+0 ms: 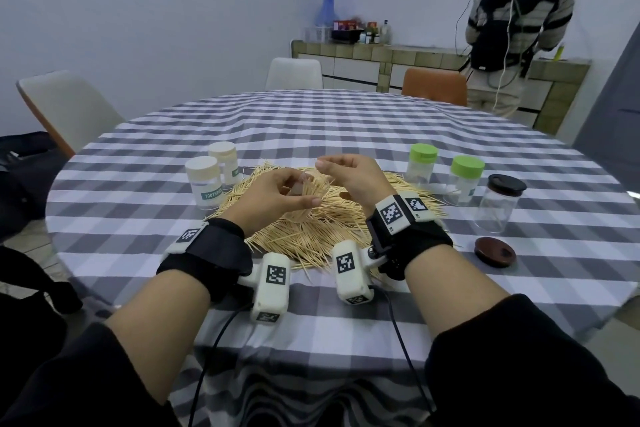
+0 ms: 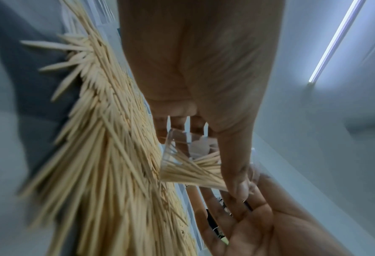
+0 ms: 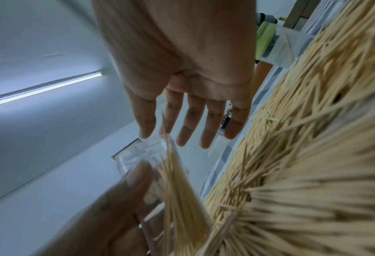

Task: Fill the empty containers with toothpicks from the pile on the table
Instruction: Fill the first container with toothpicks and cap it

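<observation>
Left hand [image 2: 204, 69] grip blurrily wraps a clear container [image 2: 188, 164] of toothpicks [image 2: 190, 173]; right hand [image 3: 182, 57] spread.

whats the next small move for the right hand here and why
Probably lower the right hand to the pile and pinch another bunch. It hovers open and empty, while the left hand holds the clear container, only partly filled with toothpicks.

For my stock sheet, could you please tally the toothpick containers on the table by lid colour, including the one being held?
Cream lids: 2
Green lids: 2
Black lid: 1
No lid, held in the left hand: 1
Total: 6 containers
A brown lid lies loose on the table.
</observation>
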